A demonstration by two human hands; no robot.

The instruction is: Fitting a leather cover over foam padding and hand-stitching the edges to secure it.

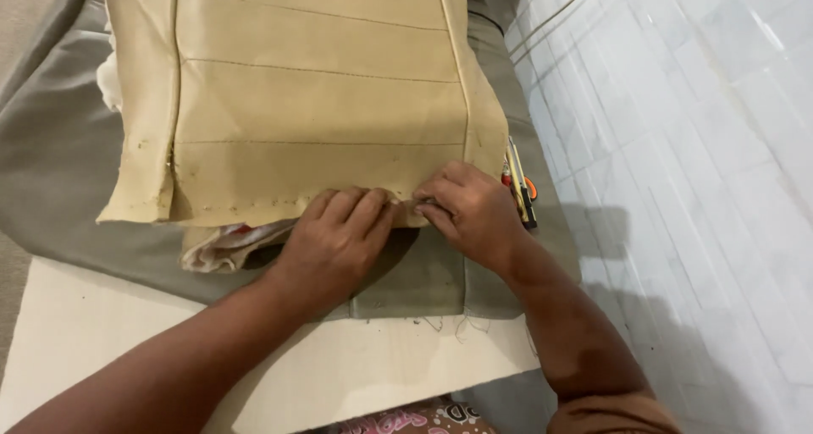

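Now left hand (339, 235) presses flat, fingers open, on near edge of tan cover (313, 104) on grey cloth (51, 163); right hand (470, 210) pinches small tool there; best keep edge taut, work stitch by stitch

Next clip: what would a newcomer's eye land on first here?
The big tan stitched cover fills the upper middle, lying on grey fabric. Both hands meet at its near edge: the left hand presses flat, the right hand pinches the edge. Tools lie just right of the cover, beside the white tiled floor.
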